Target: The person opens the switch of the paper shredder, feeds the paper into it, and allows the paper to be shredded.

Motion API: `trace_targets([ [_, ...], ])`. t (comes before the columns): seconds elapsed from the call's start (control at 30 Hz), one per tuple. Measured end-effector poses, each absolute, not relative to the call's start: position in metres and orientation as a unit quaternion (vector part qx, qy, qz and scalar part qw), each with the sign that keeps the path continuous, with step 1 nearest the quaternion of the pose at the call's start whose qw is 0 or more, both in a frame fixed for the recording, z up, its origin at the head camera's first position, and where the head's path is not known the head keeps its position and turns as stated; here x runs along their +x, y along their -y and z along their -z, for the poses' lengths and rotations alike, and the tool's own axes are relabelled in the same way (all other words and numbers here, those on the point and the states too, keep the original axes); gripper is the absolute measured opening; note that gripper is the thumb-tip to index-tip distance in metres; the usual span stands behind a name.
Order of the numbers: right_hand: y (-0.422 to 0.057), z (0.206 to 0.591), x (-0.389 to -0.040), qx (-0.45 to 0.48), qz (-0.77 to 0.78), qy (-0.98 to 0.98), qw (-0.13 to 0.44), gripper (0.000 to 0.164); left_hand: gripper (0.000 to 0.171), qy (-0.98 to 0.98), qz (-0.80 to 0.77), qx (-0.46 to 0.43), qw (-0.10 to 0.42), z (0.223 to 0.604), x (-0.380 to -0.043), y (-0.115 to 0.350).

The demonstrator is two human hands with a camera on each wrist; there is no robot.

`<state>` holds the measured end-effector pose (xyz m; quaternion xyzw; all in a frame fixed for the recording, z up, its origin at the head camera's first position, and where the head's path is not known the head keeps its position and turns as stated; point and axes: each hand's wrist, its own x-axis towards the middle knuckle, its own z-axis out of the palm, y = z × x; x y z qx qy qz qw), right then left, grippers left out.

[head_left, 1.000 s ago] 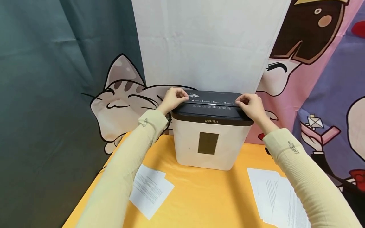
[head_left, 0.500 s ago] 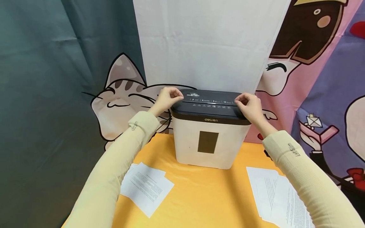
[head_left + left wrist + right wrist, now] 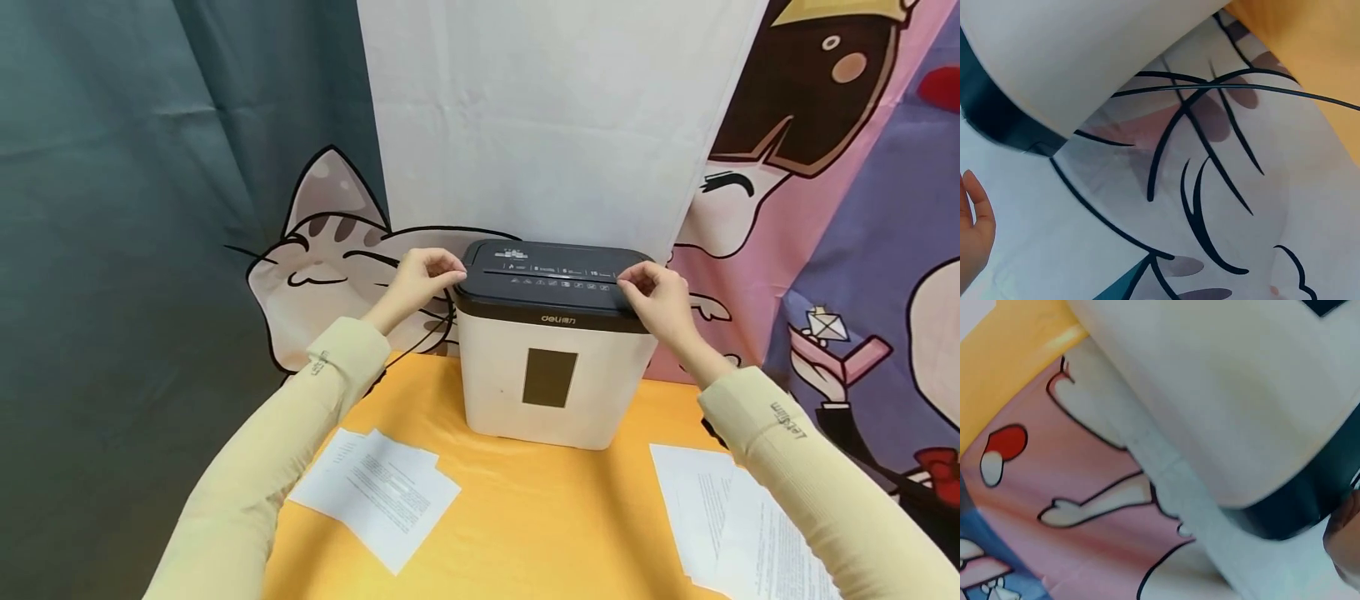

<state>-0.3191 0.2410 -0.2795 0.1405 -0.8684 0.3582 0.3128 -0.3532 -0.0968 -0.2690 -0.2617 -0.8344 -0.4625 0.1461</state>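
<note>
A paper shredder [image 3: 555, 375] stands upright at the back of the table, with a white bin, a dark window in front and a black top [image 3: 555, 304] with a long slot. My left hand [image 3: 423, 279] is at the top's left edge, its thumb and index fingertips near each other and nothing visible between them. Beside the slot's right end, my right hand [image 3: 660, 300] has its fingertips over the black top, fingers bent loosely, no sheet showing in them. In the left wrist view, part of my left hand [image 3: 975, 228] appears apart from the shredder.
Printed sheets [image 3: 382, 492] lie overlapped on the yellow table [image 3: 525, 517] at left, and more papers [image 3: 720, 508] lie at right, partly under my right sleeve. A thin black cord [image 3: 1260, 89] runs behind the shredder's left side. A printed cloth backdrop [image 3: 555, 125] hangs close behind.
My left hand has moved left from the slot's left end to the outer edge of the shredder top. The right hand stays near the slot's right end.
</note>
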Motion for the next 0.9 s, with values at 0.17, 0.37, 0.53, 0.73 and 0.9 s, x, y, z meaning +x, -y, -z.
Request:
trace_targets([
  [0.17, -0.231, 0.290, -0.305, 0.127, -0.409, 0.833, 0.351, 0.010, 0.013, 0.819, 0.480, -0.265, 0.169, 0.269, -0.335, 0.108],
  [0.37, -0.223, 0.302, -0.295, 0.117, -0.450, 0.811, 0.355, 0.009, 0.012, 0.812, 0.490, -0.264, 0.175, 0.268, -0.308, 0.117],
  [0.53, -0.220, 0.313, -0.289, 0.113, -0.470, 0.802, 0.351, 0.008, 0.012, 0.806, 0.509, -0.238, 0.189, 0.278, -0.296, 0.126],
  [0.73, -0.214, 0.329, -0.280, 0.119, -0.487, 0.783, 0.367, 0.009, 0.014, 0.795, 0.540, -0.194, 0.198, 0.299, -0.282, 0.137],
  [0.9, -0.212, 0.341, -0.275, 0.131, -0.506, 0.762, 0.381, 0.008, 0.013, 0.796, 0.546, -0.167, 0.199, 0.315, -0.274, 0.142],
])
